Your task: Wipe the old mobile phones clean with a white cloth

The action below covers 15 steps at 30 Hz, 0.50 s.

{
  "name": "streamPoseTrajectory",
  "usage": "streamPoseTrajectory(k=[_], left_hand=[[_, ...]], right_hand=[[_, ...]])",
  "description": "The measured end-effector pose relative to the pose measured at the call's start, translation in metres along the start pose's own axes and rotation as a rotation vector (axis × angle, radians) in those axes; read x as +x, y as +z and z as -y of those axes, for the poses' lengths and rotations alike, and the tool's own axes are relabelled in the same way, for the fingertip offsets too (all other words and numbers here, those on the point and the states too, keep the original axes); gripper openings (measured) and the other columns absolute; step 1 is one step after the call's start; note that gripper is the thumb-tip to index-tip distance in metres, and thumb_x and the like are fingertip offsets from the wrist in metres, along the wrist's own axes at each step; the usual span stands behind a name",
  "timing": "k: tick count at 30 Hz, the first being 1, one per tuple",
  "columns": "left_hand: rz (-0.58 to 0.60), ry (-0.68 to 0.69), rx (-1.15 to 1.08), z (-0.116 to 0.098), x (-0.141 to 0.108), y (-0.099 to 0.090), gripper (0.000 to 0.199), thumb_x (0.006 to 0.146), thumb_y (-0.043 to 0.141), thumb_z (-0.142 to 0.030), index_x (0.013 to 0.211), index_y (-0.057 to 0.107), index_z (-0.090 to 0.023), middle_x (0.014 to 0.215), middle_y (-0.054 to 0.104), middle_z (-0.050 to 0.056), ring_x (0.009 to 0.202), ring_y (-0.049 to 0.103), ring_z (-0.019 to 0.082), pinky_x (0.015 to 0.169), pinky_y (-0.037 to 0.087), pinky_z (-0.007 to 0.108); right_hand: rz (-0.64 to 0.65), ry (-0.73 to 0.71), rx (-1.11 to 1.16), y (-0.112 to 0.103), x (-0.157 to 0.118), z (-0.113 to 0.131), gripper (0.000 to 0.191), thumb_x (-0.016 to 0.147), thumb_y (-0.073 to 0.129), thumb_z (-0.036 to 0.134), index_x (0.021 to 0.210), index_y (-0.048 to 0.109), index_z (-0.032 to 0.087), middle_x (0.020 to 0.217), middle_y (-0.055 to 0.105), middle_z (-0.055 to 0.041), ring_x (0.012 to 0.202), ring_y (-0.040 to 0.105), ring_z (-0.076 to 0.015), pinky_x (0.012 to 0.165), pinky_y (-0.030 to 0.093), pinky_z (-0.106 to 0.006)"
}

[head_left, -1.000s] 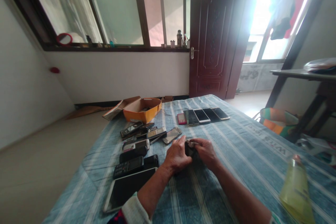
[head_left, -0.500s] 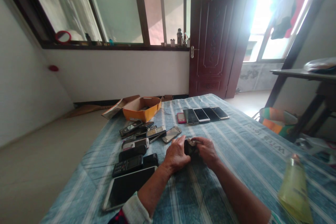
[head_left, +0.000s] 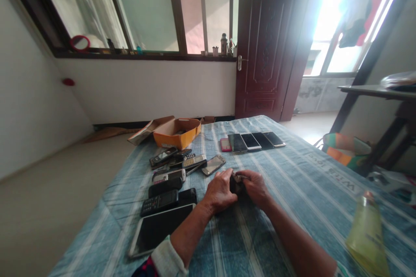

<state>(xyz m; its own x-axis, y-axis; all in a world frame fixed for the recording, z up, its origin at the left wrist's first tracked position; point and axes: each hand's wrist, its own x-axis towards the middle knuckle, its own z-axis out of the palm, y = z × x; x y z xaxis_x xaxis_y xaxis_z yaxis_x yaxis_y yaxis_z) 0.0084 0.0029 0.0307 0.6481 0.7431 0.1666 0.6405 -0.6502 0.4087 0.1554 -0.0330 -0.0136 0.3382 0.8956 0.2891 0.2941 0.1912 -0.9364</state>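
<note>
Between my hands, low over the striped blue cloth, is a small dark object (head_left: pixel 236 185) with a pale crumpled part on top; its exact kind is too small to tell. My left hand (head_left: pixel 221 191) grips it from the left, fingers curled over its edge. My right hand (head_left: pixel 256 187) pinches the pale part at its upper right. Just beyond my left hand lies a grey smartphone (head_left: pixel 213 165). Left of my hands are several old keypad phones (head_left: pixel 159 202) in a loose pile, with a white-edged tablet (head_left: pixel 162 229) beside my left forearm.
An open orange box (head_left: pixel 178 138) sits at the table's far left. A pink-edged item (head_left: pixel 225 145) and several smartphones (head_left: pixel 250 141) form a row at the far side. A bottle of yellow liquid (head_left: pixel 368 236) stands near right on the table cloth (head_left: pixel 305 207).
The view has shifted slightly. Both hands stay on the dark object, and its pale part looks a little lower and less spread under my right fingers.
</note>
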Motion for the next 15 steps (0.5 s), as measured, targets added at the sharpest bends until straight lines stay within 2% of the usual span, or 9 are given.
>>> streamPoseTrajectory(k=[5, 9, 15], left_hand=[[-0.023, -0.083, 0.066, 0.0048, 0.0026, 0.0005, 0.059, 0.058, 0.064, -0.021, 0.116, 0.053, -0.017, 0.114, 0.064, 0.009, 0.108, 0.057, 0.027, 0.087, 0.046, 0.030], [-0.046, -0.127, 0.083, 0.0045, 0.0029, 0.0012, 0.053, 0.060, 0.062, -0.022, 0.112, 0.053, -0.016, 0.113, 0.064, 0.011, 0.107, 0.057, 0.030, 0.087, 0.046, 0.033], [-0.014, -0.088, 0.084, -0.0004, 0.0006, 0.0011, 0.044, 0.060, 0.062, -0.023, 0.103, 0.055, -0.019, 0.103, 0.066, 0.008, 0.100, 0.059, 0.027, 0.080, 0.046, 0.030]], right_hand=[[0.024, -0.018, -0.074, -0.0026, 0.0004, -0.0006, 0.037, 0.060, 0.044, 0.017, 0.078, 0.076, 0.020, 0.080, 0.074, -0.0034, 0.081, 0.066, -0.0213, 0.079, 0.049, -0.034], [0.021, -0.022, -0.098, -0.0005, -0.0013, -0.0007, 0.038, 0.063, 0.043, 0.016, 0.082, 0.076, 0.021, 0.081, 0.074, -0.0034, 0.081, 0.066, -0.0210, 0.077, 0.050, -0.034], [-0.013, -0.034, -0.104, 0.0038, -0.0032, -0.0047, 0.038, 0.067, 0.043, 0.018, 0.087, 0.076, 0.020, 0.086, 0.074, -0.0047, 0.085, 0.067, -0.0226, 0.080, 0.049, -0.036]])
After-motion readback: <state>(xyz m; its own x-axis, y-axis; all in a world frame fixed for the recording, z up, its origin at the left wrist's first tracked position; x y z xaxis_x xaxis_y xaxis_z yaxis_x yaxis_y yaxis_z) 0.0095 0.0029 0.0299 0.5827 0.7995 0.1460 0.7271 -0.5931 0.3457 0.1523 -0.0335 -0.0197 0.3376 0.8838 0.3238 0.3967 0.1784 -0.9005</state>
